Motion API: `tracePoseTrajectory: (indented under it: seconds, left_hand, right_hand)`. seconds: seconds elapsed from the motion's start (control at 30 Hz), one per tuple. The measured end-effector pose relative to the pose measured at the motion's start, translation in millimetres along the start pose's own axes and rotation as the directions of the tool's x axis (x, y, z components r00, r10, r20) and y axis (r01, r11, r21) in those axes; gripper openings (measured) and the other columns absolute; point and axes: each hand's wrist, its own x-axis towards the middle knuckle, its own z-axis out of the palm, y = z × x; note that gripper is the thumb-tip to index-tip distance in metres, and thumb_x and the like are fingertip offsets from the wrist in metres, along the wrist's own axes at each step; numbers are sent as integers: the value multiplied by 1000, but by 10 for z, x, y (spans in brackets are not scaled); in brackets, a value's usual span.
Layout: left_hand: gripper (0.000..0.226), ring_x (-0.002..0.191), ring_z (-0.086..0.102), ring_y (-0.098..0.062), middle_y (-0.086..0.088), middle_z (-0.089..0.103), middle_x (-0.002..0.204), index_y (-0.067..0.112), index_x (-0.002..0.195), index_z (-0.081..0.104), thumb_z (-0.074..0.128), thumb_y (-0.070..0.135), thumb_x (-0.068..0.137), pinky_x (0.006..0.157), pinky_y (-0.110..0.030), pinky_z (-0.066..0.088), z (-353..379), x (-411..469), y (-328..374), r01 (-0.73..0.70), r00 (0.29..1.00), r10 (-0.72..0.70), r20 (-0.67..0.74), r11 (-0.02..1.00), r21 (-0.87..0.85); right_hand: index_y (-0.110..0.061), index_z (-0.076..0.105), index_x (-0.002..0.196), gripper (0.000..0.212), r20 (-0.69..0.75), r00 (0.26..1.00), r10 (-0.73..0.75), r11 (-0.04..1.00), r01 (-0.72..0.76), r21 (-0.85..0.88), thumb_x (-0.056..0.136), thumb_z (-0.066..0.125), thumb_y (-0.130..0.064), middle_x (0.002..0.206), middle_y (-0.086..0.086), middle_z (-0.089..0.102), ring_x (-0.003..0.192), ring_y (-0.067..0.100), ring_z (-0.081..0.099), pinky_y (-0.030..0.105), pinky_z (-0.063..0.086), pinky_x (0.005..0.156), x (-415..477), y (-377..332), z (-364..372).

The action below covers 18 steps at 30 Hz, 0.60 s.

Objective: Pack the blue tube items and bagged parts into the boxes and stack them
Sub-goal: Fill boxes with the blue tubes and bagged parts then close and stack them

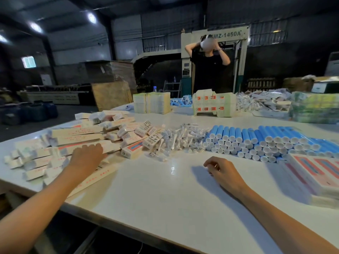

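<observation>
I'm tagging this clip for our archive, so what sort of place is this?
Most likely a factory or warehouse packing floor. An industrial machine stands at the back, with a wrapped pallet nearby, and the table is heaped with blue tubes and small boxes.

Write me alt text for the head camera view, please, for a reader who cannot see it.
A person's left hand rests on a pile of long white boxes while the right hand, loosely curled and empty, is over the white table. Beyond lie bagged parts and stacked blue tubes.
</observation>
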Motion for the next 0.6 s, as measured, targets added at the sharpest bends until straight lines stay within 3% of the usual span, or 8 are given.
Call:
tracePoseTrajectory:
  seconds: [0.13,0.2,0.27,0.33,0.4,0.43,0.53,0.6]
  left_hand:
    - [44,95,68,-27,-7,72,117,19,133,57,43,54,111,70,-38,51,-377,-12,235,-52,990,12,-144,959,-278]
    - [38,83,63,-26,-6,71,106,19,117,59,50,54,109,67,-39,51,-586,-22,474,-133,981,40,-187,847,-515]
    - [37,82,68,-26,-4,73,98,19,108,63,56,54,107,71,-42,55,-773,-28,789,-196,978,66,-198,614,-764]
    - [36,82,77,-25,-2,79,94,19,110,70,59,53,106,77,-45,62,-913,-51,1175,-180,982,105,-157,264,-948]
    - [32,81,81,-25,-4,82,91,19,113,71,60,49,106,82,-48,65,-972,-81,1608,-116,976,178,-129,-80,-990]
    - [30,82,82,-26,-4,83,92,19,114,70,59,46,107,81,-48,66,-972,-93,1827,-90,969,209,-132,-200,-976]
    - [33,85,82,-31,-5,83,104,17,123,67,57,45,109,76,-42,66,-933,-168,2392,-13,950,273,-152,-451,-892]
    - [37,87,81,-34,-7,82,109,15,127,66,54,46,110,74,-40,66,-850,-251,2627,25,947,280,-156,-550,-835]
  right_hand:
    - [-30,71,97,23,3,1000,-4,1000,4,-19,102,56,-13,90,-15,70,84,8,67,36,55,81,11,-10,25]
    - [-30,70,98,23,1,1000,-6,1000,6,-30,102,56,-14,89,-16,69,84,9,66,38,55,81,9,-14,33]
    - [-27,71,101,20,-17,1000,-6,1000,5,-27,103,56,-14,90,-15,69,84,10,66,38,55,81,0,-17,39]
    - [-24,71,108,19,-86,996,3,1000,-5,-25,103,55,-14,93,-11,69,83,10,65,36,53,78,-2,-37,34]
    - [-21,70,113,19,-216,976,23,999,-32,-38,103,55,-14,95,-6,70,80,10,63,35,53,74,57,-81,-57]
    - [-19,70,116,20,-287,957,32,997,-51,-57,102,55,-13,98,-3,71,83,14,64,38,54,75,120,-105,-151]
    - [-11,65,124,27,-455,890,33,976,-127,-179,99,56,-11,111,9,71,96,28,66,44,56,79,397,-107,-578]
    - [-6,61,125,28,-528,849,16,934,-200,-295,98,54,-9,120,13,66,105,32,62,46,54,82,594,-28,-902]
